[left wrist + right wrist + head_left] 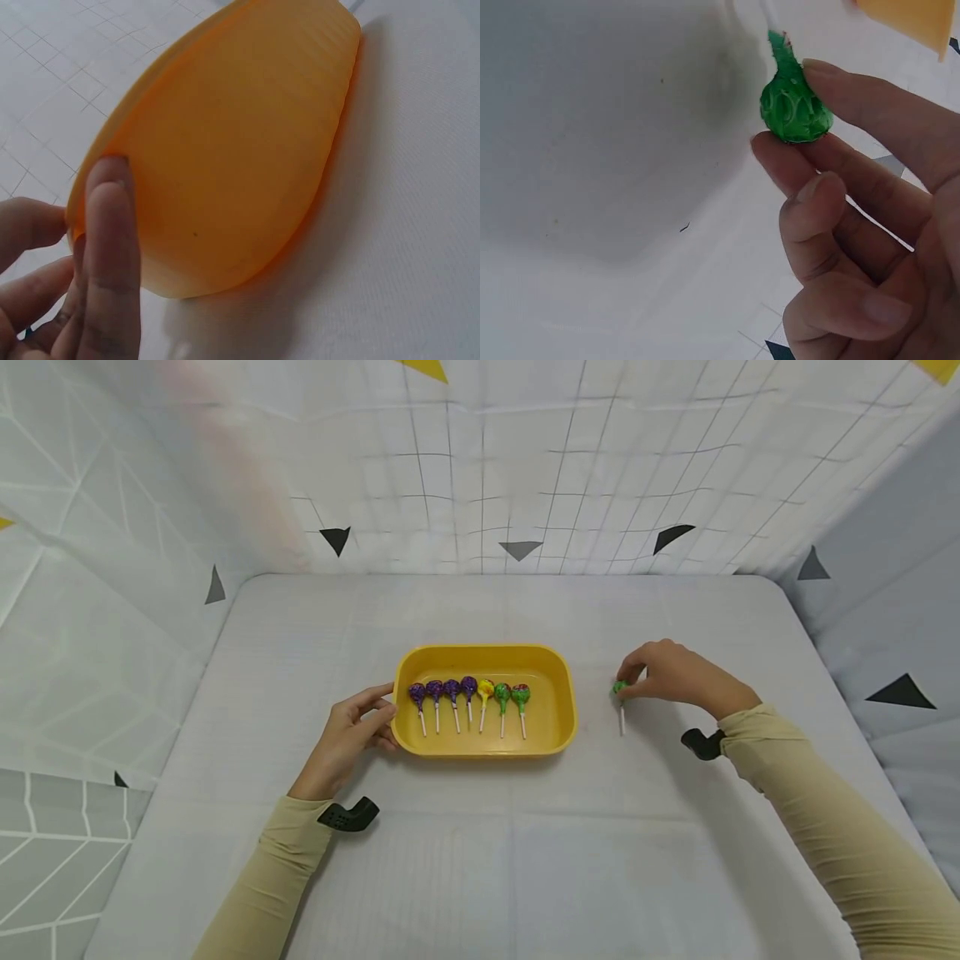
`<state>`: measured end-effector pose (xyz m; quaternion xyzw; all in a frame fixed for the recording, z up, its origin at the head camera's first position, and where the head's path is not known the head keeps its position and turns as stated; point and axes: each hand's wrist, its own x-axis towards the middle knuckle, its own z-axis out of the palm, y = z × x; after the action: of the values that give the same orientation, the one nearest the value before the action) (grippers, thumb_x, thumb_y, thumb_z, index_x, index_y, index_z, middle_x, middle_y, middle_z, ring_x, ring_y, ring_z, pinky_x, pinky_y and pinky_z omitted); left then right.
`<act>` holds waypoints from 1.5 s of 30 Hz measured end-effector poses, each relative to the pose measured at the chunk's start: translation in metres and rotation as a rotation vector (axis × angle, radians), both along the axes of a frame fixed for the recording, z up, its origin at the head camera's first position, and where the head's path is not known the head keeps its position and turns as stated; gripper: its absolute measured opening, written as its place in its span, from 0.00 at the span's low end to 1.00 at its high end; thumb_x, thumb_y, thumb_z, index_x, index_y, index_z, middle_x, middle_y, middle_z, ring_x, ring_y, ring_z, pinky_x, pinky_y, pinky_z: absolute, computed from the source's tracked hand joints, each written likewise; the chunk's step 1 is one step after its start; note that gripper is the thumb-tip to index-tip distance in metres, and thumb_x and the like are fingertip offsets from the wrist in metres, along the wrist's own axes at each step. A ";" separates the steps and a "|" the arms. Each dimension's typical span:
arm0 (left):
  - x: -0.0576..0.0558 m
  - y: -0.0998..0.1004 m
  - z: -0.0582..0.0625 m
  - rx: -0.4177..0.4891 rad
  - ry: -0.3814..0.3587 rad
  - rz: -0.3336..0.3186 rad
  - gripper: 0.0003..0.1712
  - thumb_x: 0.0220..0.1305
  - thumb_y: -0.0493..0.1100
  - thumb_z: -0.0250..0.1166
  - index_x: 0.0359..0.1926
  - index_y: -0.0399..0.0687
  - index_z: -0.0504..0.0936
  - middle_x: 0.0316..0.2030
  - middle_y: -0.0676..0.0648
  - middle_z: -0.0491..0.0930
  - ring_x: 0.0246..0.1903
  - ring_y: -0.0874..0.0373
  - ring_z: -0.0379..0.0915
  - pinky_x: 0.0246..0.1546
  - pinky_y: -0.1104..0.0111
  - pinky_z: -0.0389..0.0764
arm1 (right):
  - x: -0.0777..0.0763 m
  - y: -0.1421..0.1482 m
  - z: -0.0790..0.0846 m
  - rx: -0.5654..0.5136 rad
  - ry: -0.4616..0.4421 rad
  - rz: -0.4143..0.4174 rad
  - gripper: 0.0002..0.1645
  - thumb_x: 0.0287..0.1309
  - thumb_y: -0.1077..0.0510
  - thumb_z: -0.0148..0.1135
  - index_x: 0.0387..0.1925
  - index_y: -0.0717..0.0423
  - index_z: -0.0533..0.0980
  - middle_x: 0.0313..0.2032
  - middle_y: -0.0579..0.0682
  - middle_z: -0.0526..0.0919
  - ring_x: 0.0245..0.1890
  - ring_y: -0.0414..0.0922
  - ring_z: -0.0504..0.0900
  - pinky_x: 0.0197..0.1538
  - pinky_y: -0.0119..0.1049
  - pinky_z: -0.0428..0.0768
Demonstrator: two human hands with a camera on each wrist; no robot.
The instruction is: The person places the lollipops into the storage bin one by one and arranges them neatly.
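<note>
A green-wrapped lollipop [795,109] is pinched at its head by my right hand [675,677], right of the yellow tray [480,748]. Its white stick points toward the near edge in the head view. My left hand [348,735] grips the tray's left rim, thumb on one side and fingers [112,255] against the other. Inside the tray several lollipops lie in a row, sticks toward me: purple ones [435,691] on the left, a yellow one [485,690], then two green ones [502,694] on the right.
A white cloth covers the table [510,860]. Pale fabric walls with dark triangles [521,550] and grid lines stand behind and at both sides. Each wrist bears a black device [348,816].
</note>
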<state>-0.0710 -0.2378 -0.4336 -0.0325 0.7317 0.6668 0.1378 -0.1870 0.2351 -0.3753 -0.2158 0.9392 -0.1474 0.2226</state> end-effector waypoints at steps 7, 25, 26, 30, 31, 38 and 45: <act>0.000 0.000 0.001 -0.001 0.001 -0.001 0.28 0.78 0.46 0.60 0.75 0.49 0.70 0.51 0.37 0.74 0.29 0.57 0.83 0.35 0.67 0.90 | 0.000 -0.002 0.002 -0.054 -0.008 -0.002 0.11 0.58 0.53 0.76 0.41 0.51 0.88 0.38 0.47 0.90 0.39 0.45 0.85 0.43 0.40 0.86; 0.001 0.001 0.003 0.014 0.000 0.000 0.28 0.78 0.45 0.59 0.75 0.47 0.69 0.52 0.38 0.74 0.29 0.57 0.83 0.34 0.67 0.90 | 0.005 -0.023 0.032 -0.214 -0.012 0.010 0.16 0.58 0.46 0.77 0.44 0.48 0.88 0.42 0.46 0.90 0.34 0.43 0.82 0.36 0.31 0.83; 0.001 0.001 0.003 0.014 0.000 -0.001 0.28 0.78 0.45 0.59 0.75 0.47 0.69 0.51 0.38 0.74 0.29 0.57 0.83 0.34 0.67 0.90 | 0.005 -0.024 0.033 -0.215 -0.012 0.010 0.16 0.58 0.46 0.77 0.44 0.48 0.88 0.42 0.46 0.90 0.34 0.43 0.82 0.35 0.31 0.83; 0.001 0.002 0.004 0.017 -0.003 0.000 0.28 0.78 0.45 0.60 0.75 0.48 0.69 0.51 0.38 0.74 0.29 0.57 0.83 0.34 0.67 0.90 | 0.006 -0.030 0.036 -0.216 -0.011 0.016 0.15 0.58 0.47 0.77 0.44 0.47 0.88 0.43 0.44 0.90 0.34 0.43 0.82 0.35 0.31 0.83; 0.001 0.002 0.004 0.018 -0.004 0.001 0.28 0.78 0.45 0.60 0.75 0.48 0.69 0.51 0.38 0.74 0.29 0.57 0.83 0.34 0.67 0.90 | 0.006 -0.031 0.036 -0.217 -0.014 0.020 0.15 0.58 0.47 0.77 0.44 0.47 0.88 0.43 0.44 0.90 0.34 0.43 0.82 0.35 0.31 0.83; 0.002 0.002 0.006 0.019 -0.009 0.006 0.28 0.78 0.45 0.60 0.75 0.49 0.69 0.51 0.37 0.75 0.29 0.57 0.83 0.34 0.67 0.90 | 0.005 -0.040 0.038 -0.222 -0.014 0.055 0.14 0.59 0.47 0.77 0.44 0.47 0.88 0.43 0.44 0.90 0.35 0.43 0.82 0.36 0.31 0.83; 0.002 0.002 0.007 0.015 -0.006 0.004 0.29 0.78 0.45 0.60 0.75 0.48 0.69 0.51 0.37 0.75 0.29 0.57 0.83 0.34 0.66 0.90 | 0.004 -0.048 0.038 -0.211 -0.014 0.070 0.15 0.58 0.47 0.77 0.44 0.48 0.88 0.42 0.46 0.90 0.32 0.43 0.81 0.34 0.31 0.83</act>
<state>-0.0686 -0.2354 -0.4266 -0.0349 0.7262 0.6724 0.1388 -0.1833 0.1869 -0.3376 -0.2696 0.9088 -0.2389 0.2103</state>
